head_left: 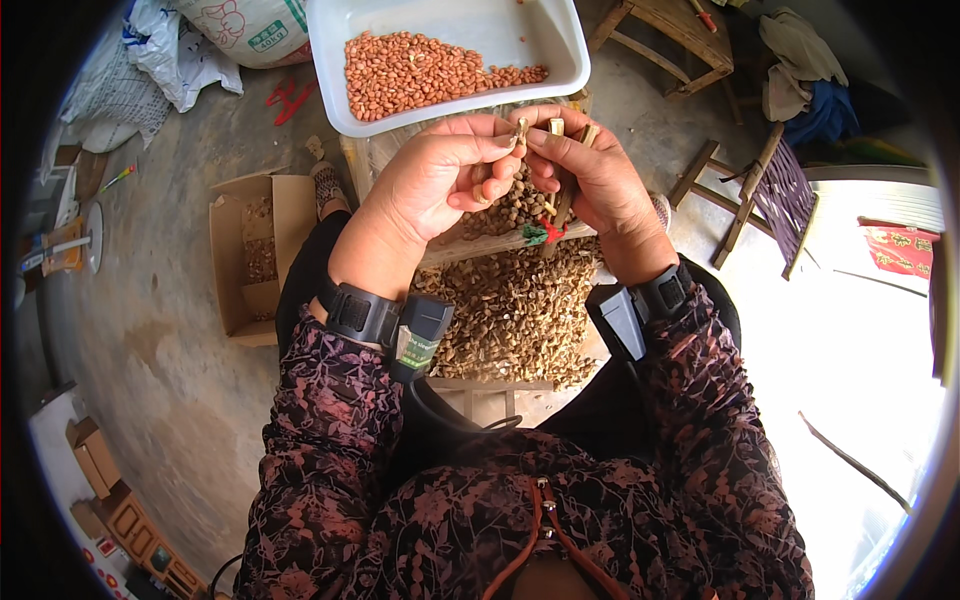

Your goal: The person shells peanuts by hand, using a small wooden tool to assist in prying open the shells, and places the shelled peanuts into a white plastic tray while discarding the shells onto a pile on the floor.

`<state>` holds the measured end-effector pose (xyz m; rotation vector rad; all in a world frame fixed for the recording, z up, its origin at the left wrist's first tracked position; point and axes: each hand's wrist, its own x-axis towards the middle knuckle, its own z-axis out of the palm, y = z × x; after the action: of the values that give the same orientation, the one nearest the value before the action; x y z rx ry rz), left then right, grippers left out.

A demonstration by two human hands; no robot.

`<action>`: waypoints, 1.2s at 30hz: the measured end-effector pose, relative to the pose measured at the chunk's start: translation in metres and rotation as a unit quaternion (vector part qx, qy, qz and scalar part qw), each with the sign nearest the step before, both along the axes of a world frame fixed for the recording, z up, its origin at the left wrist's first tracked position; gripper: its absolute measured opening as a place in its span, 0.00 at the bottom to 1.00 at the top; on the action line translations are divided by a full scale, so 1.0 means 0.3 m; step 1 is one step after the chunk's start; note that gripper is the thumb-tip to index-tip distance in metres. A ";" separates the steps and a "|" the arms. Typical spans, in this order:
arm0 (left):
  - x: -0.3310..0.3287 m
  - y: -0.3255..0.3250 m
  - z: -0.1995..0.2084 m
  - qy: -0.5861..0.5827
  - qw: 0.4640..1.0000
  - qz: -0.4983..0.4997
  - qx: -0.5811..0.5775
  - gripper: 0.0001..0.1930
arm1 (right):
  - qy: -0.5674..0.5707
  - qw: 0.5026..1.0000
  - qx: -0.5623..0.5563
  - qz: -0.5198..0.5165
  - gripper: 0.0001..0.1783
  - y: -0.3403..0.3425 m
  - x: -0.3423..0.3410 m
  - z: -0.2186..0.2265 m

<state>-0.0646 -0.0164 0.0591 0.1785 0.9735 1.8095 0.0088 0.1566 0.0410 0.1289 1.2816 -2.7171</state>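
Nearest the camera, at the lower middle of the frame, is the person's dark floral top (430, 520). At the upper middle, a small pale-brown pod (521, 132) sits between the two hands. The left hand (440, 165) pinches it between thumb and forefinger, its other fingers curled; the right hand (597, 175) pinches close beside it, thumb against the curled forefinger, and also holds wooden sticks (557, 190) bound with a red and green strip (545, 233). Below the fingers, unshelled pods (508, 212) lie on a low wooden counter (490, 244), and a heap of broken shells (510, 325) spreads beneath its near edge. Beyond the hands stands a white tub (500, 28) with reddish kernels (410, 75) gathered mostly at its left. A device (425, 318) at the left wrist bears a green label with small print. A white sack (250, 35) at the upper left shows a red drawing and a green printed panel; a red sheet (897, 250) at the right edge carries gold characters. An open cardboard box (232, 265) rests on the floor, left of centre.
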 end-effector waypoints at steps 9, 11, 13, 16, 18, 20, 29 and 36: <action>0.003 0.001 0.011 0.022 0.998 0.014 -0.063 0.06 | 0.010 1.000 0.024 0.000 0.06 0.002 -0.001 -0.005; 0.007 0.000 0.013 0.034 0.996 0.019 -0.077 0.06 | 0.008 0.999 0.033 0.000 0.06 0.001 -0.003 -0.002; 0.010 0.003 0.012 0.072 0.992 0.028 -0.095 0.09 | 0.006 0.999 0.042 -0.001 0.05 0.000 -0.003 -0.002; 0.025 0.017 0.025 0.104 0.987 0.064 -0.103 0.11 | -0.013 0.997 0.069 -0.014 0.05 -0.002 0.000 -0.007; 0.030 0.025 0.028 0.162 0.977 0.048 -0.132 0.12 | -0.007 0.996 0.089 -0.017 0.06 -0.003 -0.001 -0.004; 0.036 0.033 0.024 0.218 0.962 0.030 -0.160 0.12 | -0.006 0.996 0.093 -0.011 0.06 0.005 -0.002 -0.020; 0.043 0.041 -0.015 0.346 0.913 0.063 -0.206 0.11 | -0.030 0.992 0.118 -0.017 0.05 -0.007 -0.003 -0.028; 0.055 0.054 0.005 0.281 0.934 0.098 -0.196 0.13 | -0.013 0.989 0.149 -0.016 0.06 -0.011 0.001 -0.031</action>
<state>-0.0481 -0.0001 0.0605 0.3729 1.7916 1.7289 0.0092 0.1531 0.0316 0.2157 1.6821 -2.5214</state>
